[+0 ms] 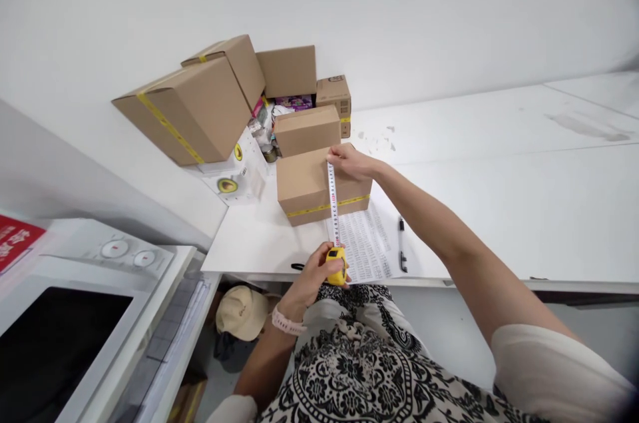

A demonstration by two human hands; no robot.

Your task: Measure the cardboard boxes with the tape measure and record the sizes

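Observation:
My left hand [319, 268] is wrapped round a yellow tape measure [337, 267] at the table's front edge. Its white blade [333, 203] runs out away from me, over a closed cardboard box [303, 183] with yellow tape along its near side. At the far end of the blade, my right hand [351, 162] pinches the tip against the box's top. Under and beside the box lie printed sheets [367, 246]. A black marker pen [402, 243] rests to the right of the papers.
Behind stand more cardboard boxes [307, 132], a stacked pair [200, 106] at the left and an open one holding packets. A white box with avocado pictures [229, 180] supports the stack. A microwave [74, 310] stands at the left, and a beige cap [243, 313] is below the table [499, 223].

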